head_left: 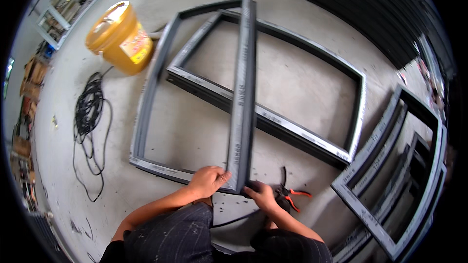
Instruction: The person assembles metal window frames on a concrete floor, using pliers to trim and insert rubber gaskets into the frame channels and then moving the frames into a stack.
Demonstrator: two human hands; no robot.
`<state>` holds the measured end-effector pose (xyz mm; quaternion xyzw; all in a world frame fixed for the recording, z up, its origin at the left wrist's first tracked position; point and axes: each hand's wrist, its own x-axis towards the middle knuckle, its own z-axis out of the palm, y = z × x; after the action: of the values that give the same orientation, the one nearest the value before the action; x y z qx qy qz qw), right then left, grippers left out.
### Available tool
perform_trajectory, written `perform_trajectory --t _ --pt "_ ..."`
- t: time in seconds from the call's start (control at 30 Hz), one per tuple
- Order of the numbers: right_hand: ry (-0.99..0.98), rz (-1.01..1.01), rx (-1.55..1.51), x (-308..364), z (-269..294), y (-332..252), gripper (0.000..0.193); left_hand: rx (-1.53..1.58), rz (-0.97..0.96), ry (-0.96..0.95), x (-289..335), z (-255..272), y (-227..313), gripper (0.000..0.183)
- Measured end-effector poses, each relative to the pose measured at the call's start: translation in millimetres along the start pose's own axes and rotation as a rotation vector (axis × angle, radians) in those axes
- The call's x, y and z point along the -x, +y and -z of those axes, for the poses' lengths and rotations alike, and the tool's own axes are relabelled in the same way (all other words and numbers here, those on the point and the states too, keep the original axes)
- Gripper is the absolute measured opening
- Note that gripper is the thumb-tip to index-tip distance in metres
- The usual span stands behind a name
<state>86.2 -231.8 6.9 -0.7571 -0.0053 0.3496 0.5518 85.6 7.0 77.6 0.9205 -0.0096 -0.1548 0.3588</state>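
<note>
Crouching over a concrete floor [195, 136], a person works at the near corner of a narrow grey metal frame [242, 92] that lies flat and runs away from the knees toward the top of the view. The left hand [208, 180] is clamped over the frame's bottom rail just beside that corner, fingers curled on top and thumb toward the upright, apparently to keep the frame from sliding. The right hand [262, 196] presses on the floor side of the same corner, fingertips touching the end of the upright; whether it pinches something small there cannot be told from this angle. Both forearms come in from the lower edge, over dark, paint-flecked trousers.

The narrow frame lies across a wider grey frame [358, 112], the two crossing near the middle, so the upper one is propped slightly off the floor. Just right of the right hand, within easy reach, a pair of orange-handled pliers [292, 196] rests on the floor, handles spread. Small dark specks are scattered around the corner.

Further right, several more grey frames [390, 180] are stacked on one another. A yellow bucket [119, 36] with its lid on stands near the far left corner of the narrow frame, and a loose coil of black cable [88, 112] lies well to the left. White shelving [73, 5] lines the upper left edge.
</note>
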Motion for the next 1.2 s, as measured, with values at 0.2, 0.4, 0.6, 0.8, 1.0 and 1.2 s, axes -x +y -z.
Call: perform_trajectory --t 0.2,0.4,0.6,0.8,1.0,1.2 --pt "-0.111 -0.047 -0.029 -9.4 44.2 -4.5 0.034 0.015 0.107 -0.011 -11.3 -2.2 11.0 0.058" --pt "0.715 0.212 0.810 0.6 199.5 -16.1 0.030 -0.042 0.177 0.011 -15.5 -1.8 6.8 0.064" --pt "0.643 0.249 1.179 -15.3 253.9 -2.6 0.062 -0.072 0.253 0.130 -8.7 -5.7 -10.2 0.066" --pt "0.447 0.344 1.332 -58.6 284.4 21.9 0.063 -0.060 0.273 0.156 -1.9 4.2 -8.4 0.062" --pt "0.310 0.374 1.407 -68.9 297.3 13.6 0.061 -0.057 0.317 0.125 2.1 14.4 -9.6 0.062" --pt "0.669 0.220 1.209 -54.0 256.6 2.2 0.058 -0.092 0.300 0.177 -7.7 -5.0 -21.5 0.063"
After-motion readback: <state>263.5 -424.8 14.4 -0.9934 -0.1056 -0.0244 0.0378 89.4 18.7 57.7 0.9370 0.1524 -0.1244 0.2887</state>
